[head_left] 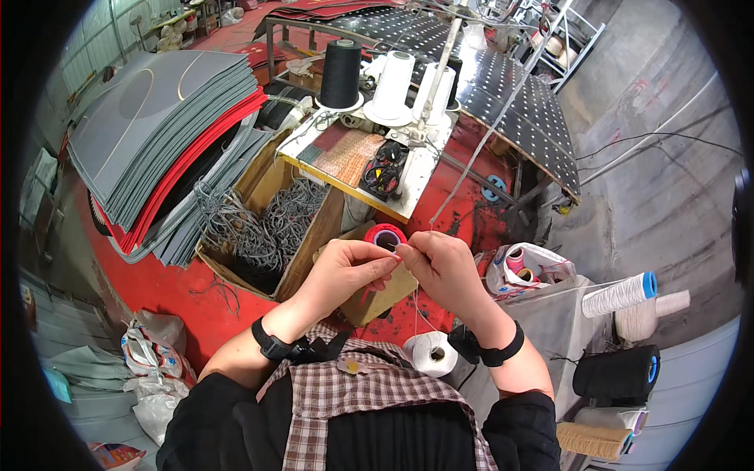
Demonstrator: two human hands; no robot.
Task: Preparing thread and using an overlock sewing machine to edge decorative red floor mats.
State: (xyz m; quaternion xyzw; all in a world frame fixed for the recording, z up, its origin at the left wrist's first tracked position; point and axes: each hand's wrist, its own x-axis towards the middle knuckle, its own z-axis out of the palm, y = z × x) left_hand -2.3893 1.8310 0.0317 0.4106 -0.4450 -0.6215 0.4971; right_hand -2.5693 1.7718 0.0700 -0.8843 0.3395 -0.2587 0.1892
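both hands pinched together on thread, spool just beyond

left hand (349,265): fingers curled, thumb and index tips nearly closed, pinching thin white thread (416,302). right hand (441,263): also mostly closed, tips meeting the left's, same thread; exact finger grip too small to tell. thread hangs below the fingertips, down toward white thread cone (444,345) near the checked apron (345,392). red spool (377,230) just beyond the fingertips. grey cord (503,110) slants down from the top to the right hand's knuckles; can't tell if held.

beyond the hands: white worktop (424,177) with black cone (340,74) and white cone (393,82). left: cardboard box (318,239) full of tangled grey cord (275,224), then stacked grey mats (165,110) on red floor (169,290). right: white spool (616,297) with blue end, black spool (613,371) nearer the person.
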